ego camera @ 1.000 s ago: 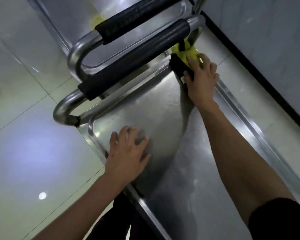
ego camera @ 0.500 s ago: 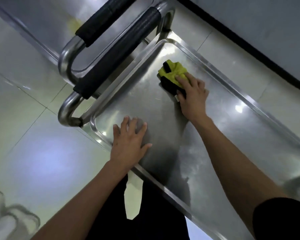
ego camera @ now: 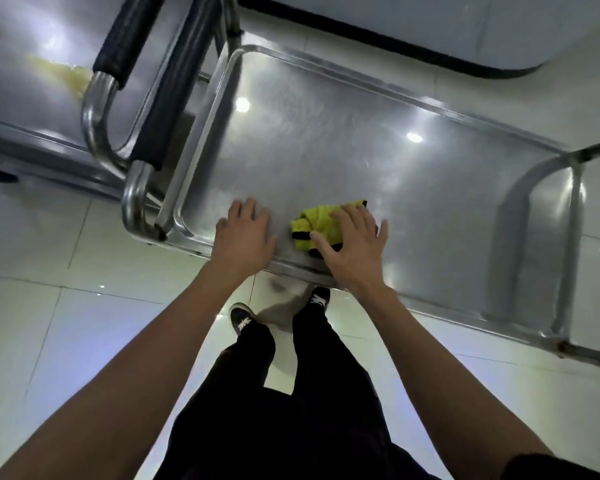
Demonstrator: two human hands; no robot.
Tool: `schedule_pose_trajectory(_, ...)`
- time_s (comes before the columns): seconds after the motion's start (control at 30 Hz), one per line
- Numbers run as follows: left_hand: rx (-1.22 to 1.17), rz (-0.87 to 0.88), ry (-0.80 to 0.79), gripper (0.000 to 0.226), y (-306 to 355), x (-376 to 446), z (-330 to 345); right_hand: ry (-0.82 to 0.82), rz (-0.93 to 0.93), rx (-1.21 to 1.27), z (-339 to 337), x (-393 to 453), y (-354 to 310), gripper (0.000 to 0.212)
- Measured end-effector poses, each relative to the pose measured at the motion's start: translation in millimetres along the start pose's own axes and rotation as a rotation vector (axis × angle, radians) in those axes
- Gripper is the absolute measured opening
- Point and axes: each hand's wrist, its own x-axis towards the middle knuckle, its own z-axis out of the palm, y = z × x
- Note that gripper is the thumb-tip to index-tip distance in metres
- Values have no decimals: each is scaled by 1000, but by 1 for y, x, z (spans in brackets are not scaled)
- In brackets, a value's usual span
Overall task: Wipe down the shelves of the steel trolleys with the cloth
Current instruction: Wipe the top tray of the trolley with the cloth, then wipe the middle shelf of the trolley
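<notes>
**Now wiping the near edge of the top shelf**

Broadly, the scene is a steel trolley [ego camera: 361, 143] standing on a pale tiled floor [ego camera: 49, 341], with a second trolley [ego camera: 25, 109] parked just beside it on the left, their padded handles [ego camera: 174, 88] almost touching. The shelf [ego camera: 326, 133] facing up is the top one, a shallow steel tray with a raised rim; it shows faint swirl marks across the middle.

Both hands sit at the near rim. The right hand [ego camera: 352, 249] lies flat with fingers spread and straight, pressing the yellow cloth [ego camera: 314, 221] down onto the shelf; it is not curled round it. The left hand [ego camera: 245, 237] rests open and flat on the bare steel just beside the cloth, holding nothing and seemingly steadying the trolley.

By my reading, the step in hand is a wiping stroke along the near side. Next, the right half of the shelf, towards the far handle [ego camera: 541, 188], looks to need passes, with steady downward pressure so the cloth does not bunch up.
</notes>
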Motion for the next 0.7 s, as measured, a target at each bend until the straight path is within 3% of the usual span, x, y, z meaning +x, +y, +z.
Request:
schedule_pose_trajectory(0.07,-57,12,29,45,2,-9,-1,9,121,-58,8,0,-9,61)
schedule_pose_trajectory(0.2,-126,37,82,42,6,-32,6,-70,168,-137,19,9,-18,63)
schedule_pose_trajectory(0.4,-217,-5,180,39,10,-73,21,-96,15,-147,17,-21,-3,50)
schedule_pose_trajectory(0.7,-234,-37,157,48,28,-142,45,50,-68,142,3,-67,28,46)
